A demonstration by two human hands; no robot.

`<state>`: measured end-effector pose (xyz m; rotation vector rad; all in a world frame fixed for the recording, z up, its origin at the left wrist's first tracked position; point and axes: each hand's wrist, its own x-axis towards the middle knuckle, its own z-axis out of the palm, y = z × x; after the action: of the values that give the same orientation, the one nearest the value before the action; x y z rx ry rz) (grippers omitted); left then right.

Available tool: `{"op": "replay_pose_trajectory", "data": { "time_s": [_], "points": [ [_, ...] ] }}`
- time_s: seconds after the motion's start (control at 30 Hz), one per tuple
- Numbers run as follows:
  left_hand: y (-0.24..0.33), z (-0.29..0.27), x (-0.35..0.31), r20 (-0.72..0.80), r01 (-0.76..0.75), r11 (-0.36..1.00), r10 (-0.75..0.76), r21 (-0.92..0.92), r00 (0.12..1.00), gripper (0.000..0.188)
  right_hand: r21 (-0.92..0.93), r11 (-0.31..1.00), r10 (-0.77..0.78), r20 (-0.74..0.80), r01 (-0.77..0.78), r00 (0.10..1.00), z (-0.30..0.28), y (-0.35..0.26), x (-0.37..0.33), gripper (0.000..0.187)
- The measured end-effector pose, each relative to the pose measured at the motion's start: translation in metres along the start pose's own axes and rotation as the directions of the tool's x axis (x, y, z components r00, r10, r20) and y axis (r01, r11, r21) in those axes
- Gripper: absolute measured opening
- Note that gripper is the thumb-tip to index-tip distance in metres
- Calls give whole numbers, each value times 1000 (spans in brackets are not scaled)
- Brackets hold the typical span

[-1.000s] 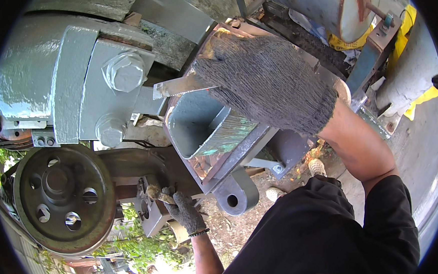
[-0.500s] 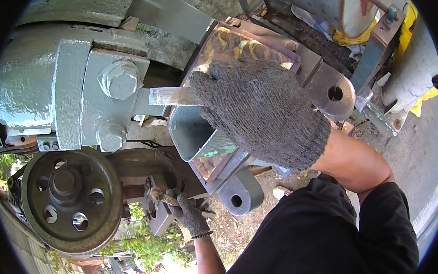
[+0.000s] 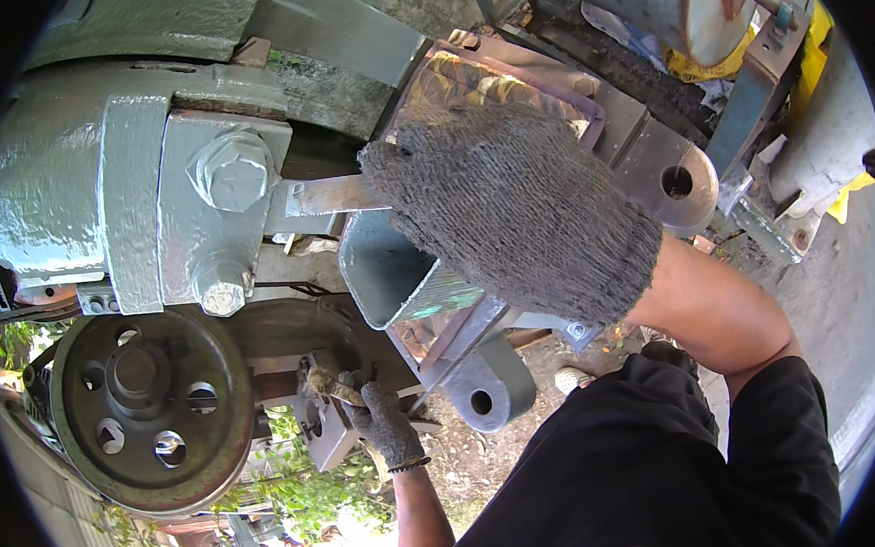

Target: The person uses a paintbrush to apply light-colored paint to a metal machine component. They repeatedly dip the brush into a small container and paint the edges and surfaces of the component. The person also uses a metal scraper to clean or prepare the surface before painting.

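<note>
My right hand [image 3: 514,214], in a dark grey knitted glove, is closed on a flat paintbrush [image 3: 338,196]. The brush's metal band sticks out to the left, and its grey-coated end lies beside the upper bolt [image 3: 231,171] of a glossy grey machine housing [image 3: 137,192]. Below the brush, a square-mouthed container [image 3: 387,262] with a blue-grey inside is partly hidden by my glove; what supports it does not show. Lower down and farther off, my gloved left hand [image 3: 382,427] has its fingers curled by a metal bracket [image 3: 328,441]. What those fingers hold cannot be made out.
A dark spoked wheel [image 3: 150,411] stands at the lower left. Two metal lugs with holes, an upper one [image 3: 677,184] and a lower one [image 3: 490,396], jut from the machine. A rusty-ended cylinder [image 3: 707,6] lies at the upper right, near a steel frame [image 3: 762,83].
My right hand and the brush have shifted slightly left, closer to the upper bolt. The left hand keeps its place by the bracket. The whole view has tilted a little.
</note>
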<state>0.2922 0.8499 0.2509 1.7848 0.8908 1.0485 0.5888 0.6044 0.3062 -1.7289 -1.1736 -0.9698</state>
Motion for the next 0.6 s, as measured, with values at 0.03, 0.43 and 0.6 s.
{"op": "replay_pose_trajectory", "data": {
  "time_s": [0.03,0.43,0.6],
  "points": [
    [5,2,0,11,-10,1000,10,7,1000,46,3,1000,-18,-16,18,1000,2,2,0,48],
    [15,8,-7,-3,-64,996,64,64,998,43,174,985,-25,53,15,998,10,12,1,56],
    [2,-2,0,-12,6,999,-5,43,1000,45,429,898,79,64,-98,995,6,12,6,50]
  ]
}}
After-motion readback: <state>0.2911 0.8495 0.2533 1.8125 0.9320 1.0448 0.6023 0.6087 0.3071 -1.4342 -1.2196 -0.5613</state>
